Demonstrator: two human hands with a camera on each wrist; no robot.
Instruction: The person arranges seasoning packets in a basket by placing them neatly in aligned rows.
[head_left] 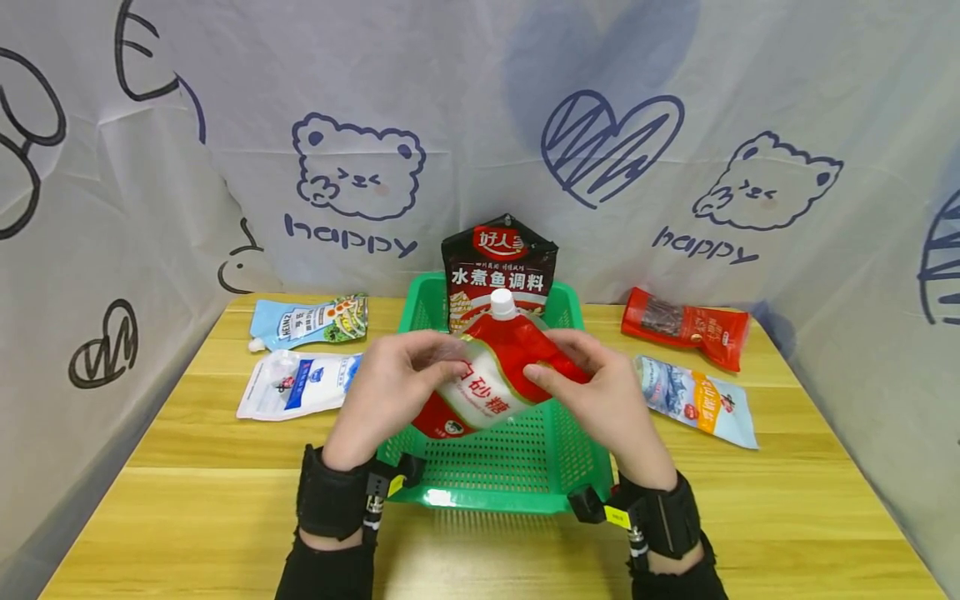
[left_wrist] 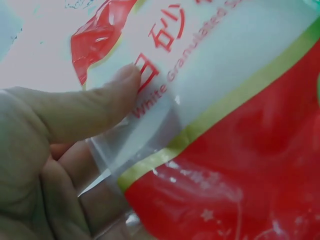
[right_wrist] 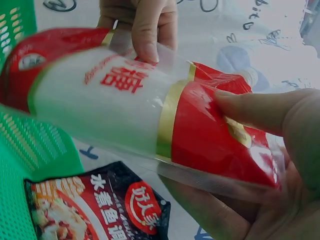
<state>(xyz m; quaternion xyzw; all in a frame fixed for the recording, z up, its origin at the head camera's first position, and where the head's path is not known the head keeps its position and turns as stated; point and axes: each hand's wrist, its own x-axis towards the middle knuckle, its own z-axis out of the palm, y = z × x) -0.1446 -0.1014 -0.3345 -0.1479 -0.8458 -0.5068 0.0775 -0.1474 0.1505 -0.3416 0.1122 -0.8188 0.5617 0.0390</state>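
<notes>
i hold a bag of sugar (head_left: 487, 392) up over the green basket (head_left: 480, 500), tilted, its printed face turned up toward me and a white cap (head_left: 502, 304) at its top edge. my left hand (head_left: 390, 383) pinches the bag's edge on the basket's left side, thumb lying on the print and fingers tucked behind the clear plastic. my right hand (head_left: 603, 387) pinches the red end on the basket's right side, thumb on the front and fingers underneath, so both my grips are closed down to the thickness of the bag. inside the basket, at its far end, a black pouch (head_left: 501, 275) stands with its top above the rim. to the left of the basket lie a blue pouch (head_left: 307, 321) and, nearer me, a white bag (head_left: 296, 383). to the right of the basket lie a red packet (head_left: 682, 327) and, nearer me, a pale blue bag (head_left: 701, 402). beyond the basket hangs a cloth (head_left: 480, 83) with drawn bears and a heart.
</notes>
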